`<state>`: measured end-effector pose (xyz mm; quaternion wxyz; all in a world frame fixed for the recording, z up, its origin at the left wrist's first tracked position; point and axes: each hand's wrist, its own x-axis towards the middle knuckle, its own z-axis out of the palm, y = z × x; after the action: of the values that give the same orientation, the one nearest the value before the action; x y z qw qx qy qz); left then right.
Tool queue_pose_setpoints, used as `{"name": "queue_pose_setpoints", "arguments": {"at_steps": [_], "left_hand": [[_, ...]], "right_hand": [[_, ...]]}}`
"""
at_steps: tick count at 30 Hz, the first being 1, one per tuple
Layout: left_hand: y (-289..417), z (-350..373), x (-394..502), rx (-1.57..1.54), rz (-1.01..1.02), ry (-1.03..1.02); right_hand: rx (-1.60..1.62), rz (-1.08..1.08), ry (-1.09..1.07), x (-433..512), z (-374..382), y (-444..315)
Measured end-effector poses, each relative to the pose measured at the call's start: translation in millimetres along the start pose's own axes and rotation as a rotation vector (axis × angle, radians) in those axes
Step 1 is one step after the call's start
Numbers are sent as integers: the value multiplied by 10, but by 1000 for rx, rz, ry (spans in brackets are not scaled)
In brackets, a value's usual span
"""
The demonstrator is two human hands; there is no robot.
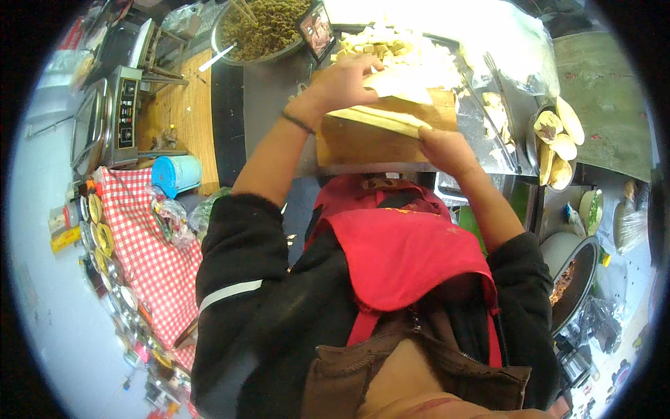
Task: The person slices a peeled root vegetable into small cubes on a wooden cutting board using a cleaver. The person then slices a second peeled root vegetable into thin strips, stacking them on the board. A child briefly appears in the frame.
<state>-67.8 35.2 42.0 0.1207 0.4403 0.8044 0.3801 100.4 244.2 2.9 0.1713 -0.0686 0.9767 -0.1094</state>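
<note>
My left hand [352, 81] reaches over the wooden board [366, 146], its thumb and fingers around the near end of a broad, pale, flat food piece [400, 86], partly washed out by glare. Closer to me, a long, pale yellow, folded-looking strip [379, 118] lies slantwise over the board. Its right end is in the fingers of my right hand [445, 149]; their tips are partly hidden. Beyond the board is a heap of pale cut pieces [377, 44], partly overexposed. A phone-like screen [316, 32] stands by the heap's left side.
At the upper left, a large metal bowl [214, 39] holds brown crumbly food and chopsticks. Metal tongs [494, 68] lie right of the board, near a bowl with pale halved pieces [562, 146]. A deep pot [570, 251] stands lower right; a blue canister [175, 175] is at left.
</note>
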Motion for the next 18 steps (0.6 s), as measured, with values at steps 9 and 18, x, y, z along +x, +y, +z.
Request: {"name": "queue_pose_setpoints", "arguments": {"at_steps": [9,18], "left_hand": [[-118,501,-806,584,473,59],[-416,1076,-1171,300,196,330]], "right_hand": [[51,-36,180,213,-128,409],[68,36,127,157,-44,317]]}}
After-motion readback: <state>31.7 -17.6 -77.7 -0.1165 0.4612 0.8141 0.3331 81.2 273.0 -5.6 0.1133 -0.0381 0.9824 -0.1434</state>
